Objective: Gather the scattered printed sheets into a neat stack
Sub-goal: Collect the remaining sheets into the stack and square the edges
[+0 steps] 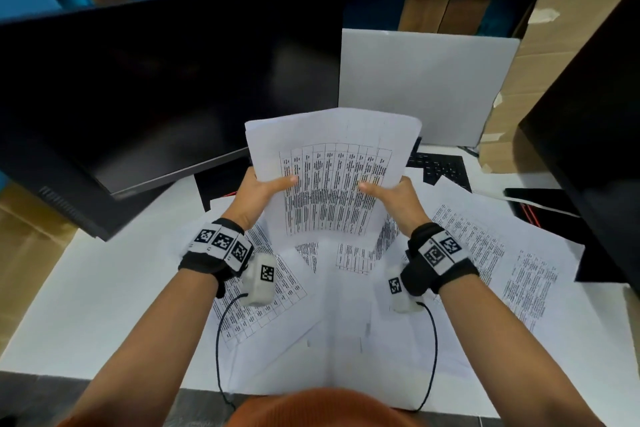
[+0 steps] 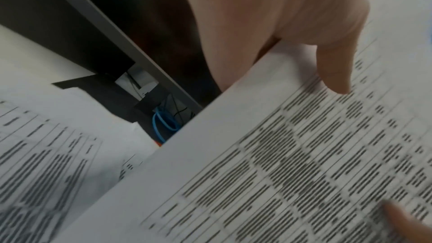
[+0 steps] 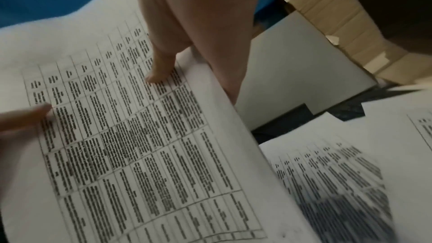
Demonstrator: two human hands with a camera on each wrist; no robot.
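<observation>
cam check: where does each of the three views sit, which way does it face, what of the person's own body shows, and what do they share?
Head: worn on the head, looks forward and down at the desk; both forearms, left hand, right hand show.
Left wrist: looks along the left hand toward the monitor; palm and thumb show.
Right wrist: looks along the right hand toward the cardboard box; thumb and the other hand's thumb tip show.
Shared: all three see the held sheets.
</observation>
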